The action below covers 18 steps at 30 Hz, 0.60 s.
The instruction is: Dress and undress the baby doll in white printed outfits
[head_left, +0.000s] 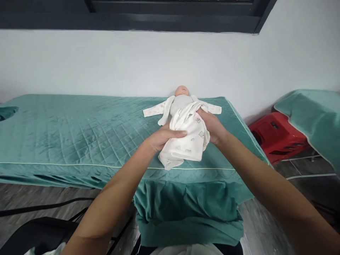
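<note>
A baby doll [182, 90] lies on its back on the green quilted bed [79, 131], head toward the wall. It has a grey body [180, 103], and a white baby top [155, 109] is spread under it with both sleeves stretched out sideways. Over the doll's lower body is a bunched white baby garment [191, 141] with small animal prints; its exact kind I cannot make out. My left hand [167, 136] grips its left side, thumb on top. My right hand [212, 125] holds its gathered upper right edge, fingertips tucked into the folds. The doll's legs are hidden.
A white wall [119, 63] runs behind the bed, below a dark window frame [172, 21]. To the right, a red plastic case or machine [281, 136] stands beside another green-covered bed [313, 109]. A black chair-like object [45, 233] is at the lower left.
</note>
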Each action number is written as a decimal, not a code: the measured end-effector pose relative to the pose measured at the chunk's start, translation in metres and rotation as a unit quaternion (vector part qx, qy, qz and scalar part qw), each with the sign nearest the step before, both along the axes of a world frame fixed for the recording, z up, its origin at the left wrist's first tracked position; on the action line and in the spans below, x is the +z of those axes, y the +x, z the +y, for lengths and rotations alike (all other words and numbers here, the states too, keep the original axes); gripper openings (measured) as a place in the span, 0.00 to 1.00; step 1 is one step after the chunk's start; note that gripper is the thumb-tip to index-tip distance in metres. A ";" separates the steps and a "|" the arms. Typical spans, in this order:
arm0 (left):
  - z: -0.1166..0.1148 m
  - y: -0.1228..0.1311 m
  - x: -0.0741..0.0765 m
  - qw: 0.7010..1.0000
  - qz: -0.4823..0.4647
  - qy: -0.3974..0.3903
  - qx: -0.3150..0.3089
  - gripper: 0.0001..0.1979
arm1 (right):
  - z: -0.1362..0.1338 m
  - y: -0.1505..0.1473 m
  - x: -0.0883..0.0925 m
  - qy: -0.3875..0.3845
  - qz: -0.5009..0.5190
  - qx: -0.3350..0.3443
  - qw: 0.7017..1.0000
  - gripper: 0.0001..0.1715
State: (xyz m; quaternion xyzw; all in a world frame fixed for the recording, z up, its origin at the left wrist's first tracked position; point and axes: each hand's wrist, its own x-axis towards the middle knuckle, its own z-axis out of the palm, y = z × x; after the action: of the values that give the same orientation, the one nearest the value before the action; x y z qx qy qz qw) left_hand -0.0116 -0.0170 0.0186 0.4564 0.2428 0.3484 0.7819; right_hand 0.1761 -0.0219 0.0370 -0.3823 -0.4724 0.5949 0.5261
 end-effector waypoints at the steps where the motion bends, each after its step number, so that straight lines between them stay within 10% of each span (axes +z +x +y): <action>1: 0.002 0.002 0.000 1.000 -0.009 0.001 0.021 0.28 | -0.001 0.002 -0.001 -0.005 -0.014 0.009 1.000 0.33; 7: 0.011 0.017 -0.002 0.993 -0.076 -0.044 0.077 0.21 | -0.007 0.020 -0.010 -0.036 -0.135 0.179 0.974 0.31; 18: -0.004 0.026 -0.016 0.994 -0.061 -0.087 0.009 0.19 | -0.005 0.026 -0.024 -0.012 0.059 0.001 0.998 0.20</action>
State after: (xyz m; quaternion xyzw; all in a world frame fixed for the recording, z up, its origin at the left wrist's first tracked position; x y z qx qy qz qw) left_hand 0.0144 -0.0209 0.0027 0.3625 0.2281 0.3602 0.8288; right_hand 0.2019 -0.0270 0.0130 -0.3522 -0.4334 0.6225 0.5483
